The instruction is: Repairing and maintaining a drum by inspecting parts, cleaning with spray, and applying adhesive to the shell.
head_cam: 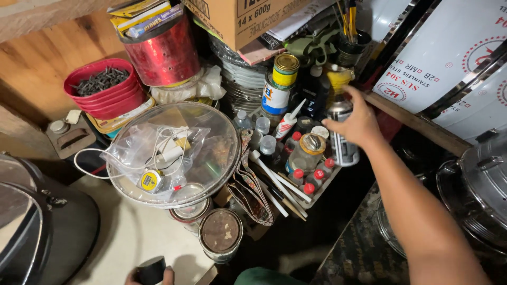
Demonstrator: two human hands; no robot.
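From the head camera, the right hand [355,122] is closed around a silver cylindrical spray can [342,138] standing among small red-capped bottles [311,177], so lifting it out seems the step in hand; that calls for a straight upward pull. The left hand [153,275], low and nearer the body, grips a black round cap [150,270]. Left of the can lies a cluttered shelf and a clear domed lid [211,158].

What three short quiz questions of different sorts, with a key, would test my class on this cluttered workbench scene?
1. True or false: the right hand grips the silver spray can.
2. Which red round plastic bowl content is visible: (a) dark nails, (b) coins, (c) rice?
3. What does the left hand hold at the bottom edge?

Key: 1 true. 2 a. 3 A small black cylindrical object; its kind cannot be told.
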